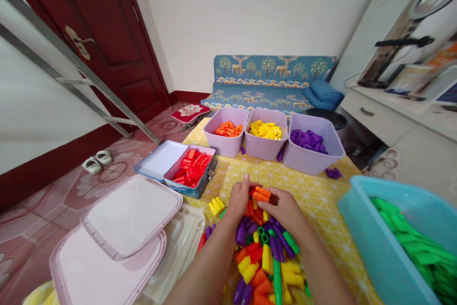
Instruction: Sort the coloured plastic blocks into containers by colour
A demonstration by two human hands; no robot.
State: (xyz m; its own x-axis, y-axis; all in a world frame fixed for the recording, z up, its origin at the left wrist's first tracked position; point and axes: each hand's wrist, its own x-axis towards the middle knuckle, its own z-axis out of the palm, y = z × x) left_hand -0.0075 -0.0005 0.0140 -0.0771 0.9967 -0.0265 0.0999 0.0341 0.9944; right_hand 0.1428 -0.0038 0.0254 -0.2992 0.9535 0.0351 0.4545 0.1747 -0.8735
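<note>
Above the near middle of the table, my left hand and my right hand are close together over a mixed pile. Orange tube-shaped plastic pieces lie between the thumb and fingers of my right hand. My left hand, thumb pointing up, closes against red plastic pieces; its other fingers are partly hidden. Beneath my wrists spreads the pile of plastic pieces in purple, yellow, orange, red and green. A yellow piece lies just left of my left hand.
Three lilac bins hold sorted pieces: orange bin, yellow bin, purple bin. A hinged tin contains red pieces. A teal tub at right holds green ones. Pale lids are stacked at left. Loose purple pieces lie near the bins.
</note>
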